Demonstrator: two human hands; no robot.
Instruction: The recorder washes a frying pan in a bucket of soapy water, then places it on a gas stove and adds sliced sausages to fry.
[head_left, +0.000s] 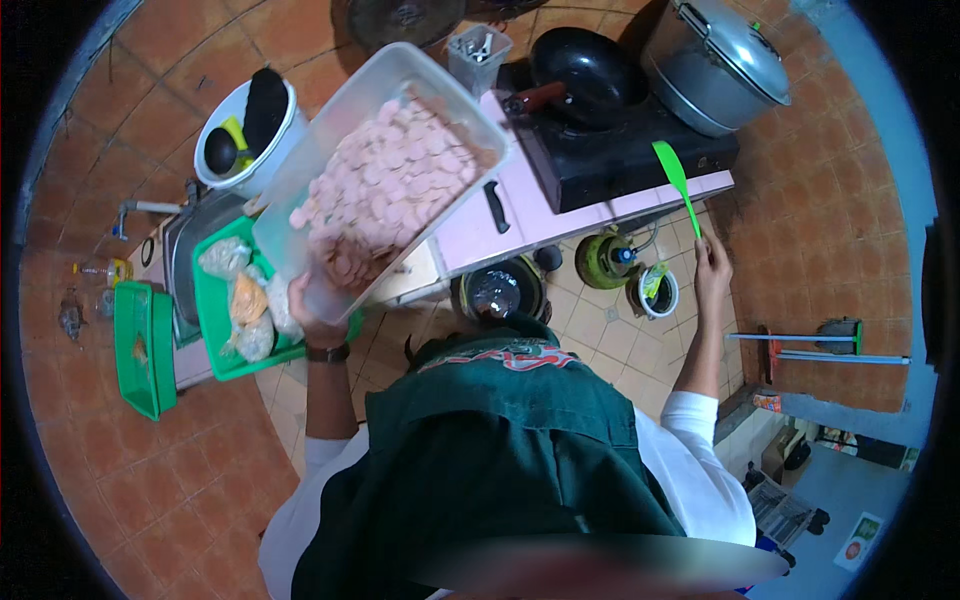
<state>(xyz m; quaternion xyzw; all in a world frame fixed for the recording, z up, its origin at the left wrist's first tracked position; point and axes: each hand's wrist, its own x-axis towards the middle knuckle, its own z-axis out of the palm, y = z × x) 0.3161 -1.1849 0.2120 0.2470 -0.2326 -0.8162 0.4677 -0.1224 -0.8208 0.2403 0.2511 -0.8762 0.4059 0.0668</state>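
Note:
My left hand (307, 311) grips the near end of a translucent plastic container (281, 225) that is tilted above the counter. Inside it lie many thin pinkish slices (390, 176), with browner ones (349, 264) gathered towards the near corner; what food they are I cannot tell. Out to the right, my right hand (712, 262) holds a bright green spatula (673, 171) by its handle, blade up. The blade appears in front of the black gas stove (622, 161). On the stove sits a black wok (585, 75) with a brown handle.
A large lidded aluminium pot (697, 67) stands behind the stove's right side. A black-handled knife (496, 206) lies on the pink counter (469, 236). At left are a green basket of filled bags (217, 352), a sink (184, 262) and a white bucket (292, 139). A green gas cylinder (600, 262) stands below.

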